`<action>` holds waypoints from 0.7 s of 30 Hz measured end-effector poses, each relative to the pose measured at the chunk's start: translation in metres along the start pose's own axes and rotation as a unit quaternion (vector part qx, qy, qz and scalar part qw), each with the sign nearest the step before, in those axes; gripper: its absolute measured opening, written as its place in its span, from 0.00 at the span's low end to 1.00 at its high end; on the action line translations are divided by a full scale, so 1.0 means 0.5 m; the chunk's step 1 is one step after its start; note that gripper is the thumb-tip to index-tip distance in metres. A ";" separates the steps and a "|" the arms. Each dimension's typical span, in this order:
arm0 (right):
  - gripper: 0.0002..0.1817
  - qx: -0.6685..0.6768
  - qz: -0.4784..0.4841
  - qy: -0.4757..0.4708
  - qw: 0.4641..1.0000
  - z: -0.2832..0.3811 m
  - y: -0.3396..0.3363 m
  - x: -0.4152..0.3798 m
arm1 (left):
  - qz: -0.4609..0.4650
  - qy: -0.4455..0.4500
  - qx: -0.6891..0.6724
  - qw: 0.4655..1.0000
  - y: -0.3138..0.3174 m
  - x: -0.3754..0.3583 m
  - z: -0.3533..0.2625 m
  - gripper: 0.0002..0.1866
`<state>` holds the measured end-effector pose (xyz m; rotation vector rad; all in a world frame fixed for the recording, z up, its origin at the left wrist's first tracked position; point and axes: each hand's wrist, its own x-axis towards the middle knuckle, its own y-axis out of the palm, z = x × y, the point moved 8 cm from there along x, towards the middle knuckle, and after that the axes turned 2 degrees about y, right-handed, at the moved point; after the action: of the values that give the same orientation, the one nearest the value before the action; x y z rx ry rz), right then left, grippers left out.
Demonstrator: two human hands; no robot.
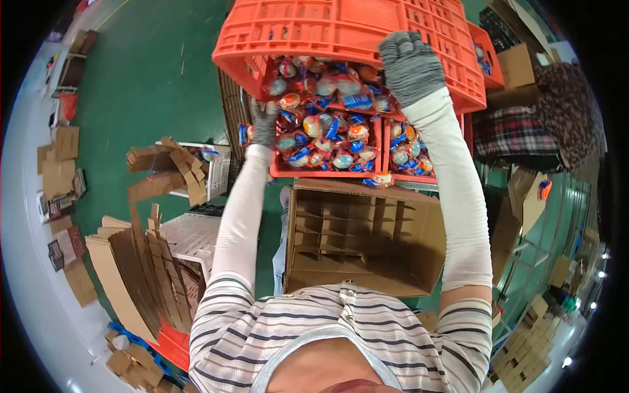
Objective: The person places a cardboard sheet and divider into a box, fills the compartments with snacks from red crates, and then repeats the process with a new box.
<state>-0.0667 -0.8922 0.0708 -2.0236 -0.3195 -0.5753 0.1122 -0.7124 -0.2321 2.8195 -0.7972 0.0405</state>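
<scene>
Grasping the near rim of the tilted red crate (314,38), the right hand (411,72) has its gloved fingers bent against the wall. The left hand (264,124), gloved too, is at the left end of that rim, beside the packets; its fingers are partly hidden and small, so I cannot tell whether its grip is closed on the plastic or merely resting there.

The step in hand looks like a pour, the upper crate leaning open side down over the lower crate (325,174). As I judge it, the next move calls for a steady grip at both ends and a slow change of tilt, since packets crowd close to the lower rim.

Wrapped packets (358,133), in clear film with blue and orange print, fill the lower crate and reach up under the tilted crate's mouth. Just right of it, a neighbouring crate (413,178) holds more of the same. One loose packet (382,180) lies at the lower crate's front edge. Nearer the body stands an open cardboard box (429,245), with cardboard dividers (327,229) forming cells inside; no packets show in those cells.
</scene>
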 end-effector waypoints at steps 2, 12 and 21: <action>0.13 -0.014 0.004 0.018 1.000 -0.007 0.008 0.001 | -0.003 0.004 0.287 0.958 0.056 -0.024 -0.023 0.34; 0.16 0.025 0.024 0.008 0.999 0.007 -0.008 0.014 | 0.049 -0.078 0.439 0.894 0.088 -0.064 -0.022 0.53; 0.18 0.269 -0.081 -0.133 0.950 0.297 -0.178 -0.005 | -0.271 0.011 0.117 0.955 -0.246 -0.291 -0.144 0.20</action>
<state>-0.0695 -0.7192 0.0740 -1.5463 -0.7282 -0.2682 0.0542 -0.5199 -0.1977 3.1501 0.0121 0.0845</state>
